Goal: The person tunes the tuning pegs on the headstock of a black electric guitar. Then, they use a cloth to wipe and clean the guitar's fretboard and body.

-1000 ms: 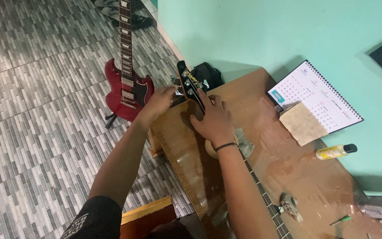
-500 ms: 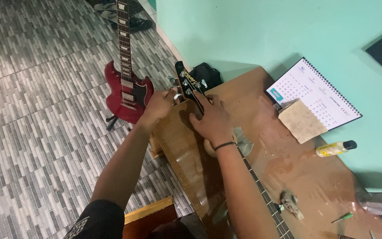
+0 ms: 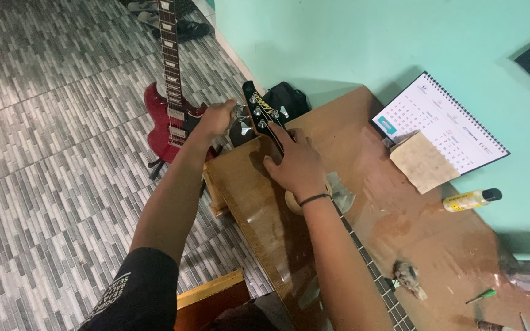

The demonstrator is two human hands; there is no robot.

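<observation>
Change: left hand [image 3: 217, 118] has slid further out past the black headstock [image 3: 261, 114].
Grip: left pinches a tuner; right hand [image 3: 297, 167] presses the neck, clasping nothing.

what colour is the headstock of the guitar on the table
Black, with silver tuning pegs, best seen in the head view: the headstock sits between the left hand and the right hand.

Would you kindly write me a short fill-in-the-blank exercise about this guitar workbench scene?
1. The right hand rests on the guitar neck just below the black ____.
2. The left hand reaches the tuners at the headstock's ____ side.
3. A ____ guitar stands on the tiled floor.
4. The yellow bottle on the table lies on its ____.

Missing words: headstock; left; red; side
</observation>
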